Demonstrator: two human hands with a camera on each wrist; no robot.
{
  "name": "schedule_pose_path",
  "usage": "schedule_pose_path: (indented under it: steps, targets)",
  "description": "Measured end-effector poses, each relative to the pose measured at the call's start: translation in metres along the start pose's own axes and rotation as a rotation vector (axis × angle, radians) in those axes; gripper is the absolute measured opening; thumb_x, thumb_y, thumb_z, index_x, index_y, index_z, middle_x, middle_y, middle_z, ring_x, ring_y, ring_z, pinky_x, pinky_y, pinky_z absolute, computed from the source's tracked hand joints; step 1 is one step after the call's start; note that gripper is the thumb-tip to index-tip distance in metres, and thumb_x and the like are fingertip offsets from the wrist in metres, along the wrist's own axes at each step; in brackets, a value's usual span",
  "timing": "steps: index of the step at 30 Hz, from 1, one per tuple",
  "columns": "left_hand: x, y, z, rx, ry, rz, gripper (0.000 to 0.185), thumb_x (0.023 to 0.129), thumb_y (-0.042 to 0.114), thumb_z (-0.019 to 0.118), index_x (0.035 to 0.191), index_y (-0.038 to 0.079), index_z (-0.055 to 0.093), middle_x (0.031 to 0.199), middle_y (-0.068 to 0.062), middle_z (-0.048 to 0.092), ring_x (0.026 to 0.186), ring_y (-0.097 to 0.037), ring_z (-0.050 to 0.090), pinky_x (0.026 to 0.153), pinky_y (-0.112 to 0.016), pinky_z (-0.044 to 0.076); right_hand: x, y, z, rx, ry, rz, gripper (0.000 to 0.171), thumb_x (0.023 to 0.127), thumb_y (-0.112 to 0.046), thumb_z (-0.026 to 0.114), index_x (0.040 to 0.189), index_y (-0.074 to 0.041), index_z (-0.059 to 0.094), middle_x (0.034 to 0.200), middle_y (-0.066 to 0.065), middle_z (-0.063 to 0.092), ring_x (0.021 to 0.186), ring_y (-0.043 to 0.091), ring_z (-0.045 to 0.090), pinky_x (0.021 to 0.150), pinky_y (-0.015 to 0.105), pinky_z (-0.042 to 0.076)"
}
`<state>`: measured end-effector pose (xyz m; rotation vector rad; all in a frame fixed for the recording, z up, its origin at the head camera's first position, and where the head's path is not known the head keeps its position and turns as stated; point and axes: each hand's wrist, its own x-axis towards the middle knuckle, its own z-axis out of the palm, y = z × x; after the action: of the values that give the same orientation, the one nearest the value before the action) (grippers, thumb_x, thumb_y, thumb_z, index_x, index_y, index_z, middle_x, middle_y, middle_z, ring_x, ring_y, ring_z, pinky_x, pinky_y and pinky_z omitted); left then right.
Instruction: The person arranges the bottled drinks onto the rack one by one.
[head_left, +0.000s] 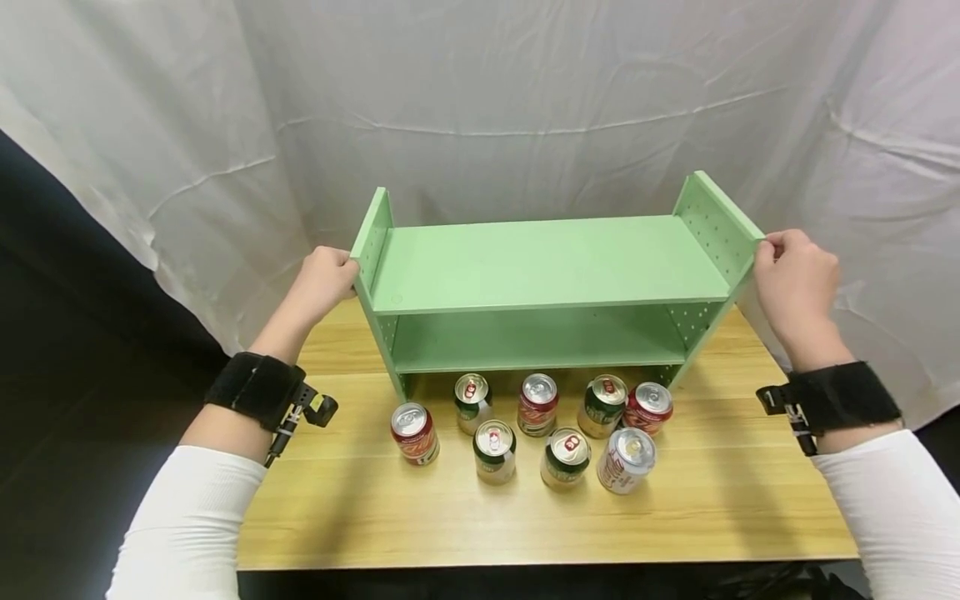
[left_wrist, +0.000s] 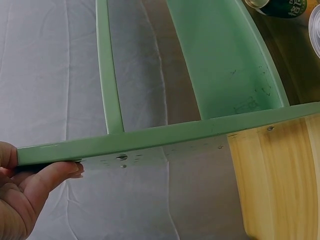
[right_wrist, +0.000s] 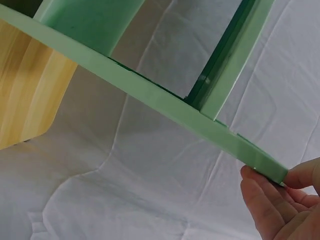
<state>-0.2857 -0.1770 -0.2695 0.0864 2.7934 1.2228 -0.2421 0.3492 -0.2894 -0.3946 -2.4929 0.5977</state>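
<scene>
A: Entry on the shelf (head_left: 543, 262). Green, two boards, standing upright at the back of the table (head_left: 360, 517), in front of the white curtain (head_left: 525, 92). Both boards bare. Judged from that, whatever loading is meant has not begun; only the shelf itself is being handled

B: And the cans?

A: Eight cans (head_left: 536, 429), all upright, grouped on the table just in front of the shelf's lower edge. None on a board, none in a hand. So: shelf placed or being placed, cans all left to do, as far as I can see

B: Hands?

A: Left hand (head_left: 324, 283) is at the left side panel, fingers curled round its back edge; the left wrist view shows the thumb (left_wrist: 60, 172) pressed under the panel edge, so it grips the shelf. Right hand (head_left: 795, 279) is at the top rear corner of the right side panel, fingers bent on the edge; the right wrist view shows the fingertips (right_wrist: 262, 187) against the underside of that corner and a finger over it, a pinch grip

B: Arms?

A: Both stretched forward and spread wide, one at each end of the shelf, wrists level with the upper board. White sleeves, a black strap on each wrist. Cannot tell whether the shelf is lifted or resting
</scene>
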Motion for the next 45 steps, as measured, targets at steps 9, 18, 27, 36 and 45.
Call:
schedule_pose_path:
  steps: [9,18,27,36,45]
  targets:
    - [-0.003,-0.001,-0.002,0.024,0.008,0.004,0.043,0.092,0.010,0.030,0.115,-0.015,0.057,0.127,-0.030,0.053,0.113,-0.039,0.057,0.096,-0.047,0.045,-0.017,-0.003,0.000,-0.066,-0.117,-0.029,0.072,0.096,-0.052,0.036,0.135,0.009,0.037,0.113,0.040,0.053,0.095,0.058,0.050,0.076,0.063,0.039]
    - [-0.004,-0.001,-0.001,0.020,0.007,0.020,0.042,0.092,0.011,0.031,0.108,-0.015,0.059,0.125,-0.029,0.054,0.112,-0.038,0.057,0.094,-0.046,0.046,-0.048,0.007,-0.006,0.055,-0.034,-0.080,0.065,0.097,-0.040,0.045,0.138,0.009,0.033,0.122,0.035,0.053,0.105,0.051,0.054,0.092,0.059,0.037]
    - [-0.006,-0.003,-0.003,0.024,0.018,0.015,0.043,0.092,0.011,0.031,0.112,-0.014,0.059,0.127,-0.028,0.054,0.112,-0.039,0.057,0.092,-0.046,0.047,-0.081,0.000,0.008,0.063,0.147,-0.259,0.055,0.092,-0.035,0.059,0.130,0.003,0.047,0.107,0.023,0.066,0.086,0.042,0.064,0.053,0.037,0.037]
    - [-0.009,-0.003,-0.003,0.015,0.017,0.019,0.043,0.092,0.012,0.031,0.115,-0.013,0.058,0.124,-0.028,0.056,0.111,-0.036,0.058,0.092,-0.044,0.047,-0.110,-0.009,0.025,0.330,0.022,-0.251,0.046,0.092,-0.025,0.060,0.128,0.003,0.050,0.105,0.022,0.067,0.082,-0.030,0.040,0.073,-0.003,0.032]
    - [-0.014,-0.006,-0.006,0.030,0.025,0.027,0.044,0.092,0.012,0.030,0.116,-0.012,0.058,0.127,-0.027,0.054,0.112,-0.036,0.058,0.091,-0.045,0.048,-0.132,-0.004,0.050,0.466,0.003,-0.355,0.048,0.083,-0.007,0.070,0.125,0.006,0.051,0.103,0.024,0.066,0.091,-0.023,0.048,0.080,0.000,0.038]
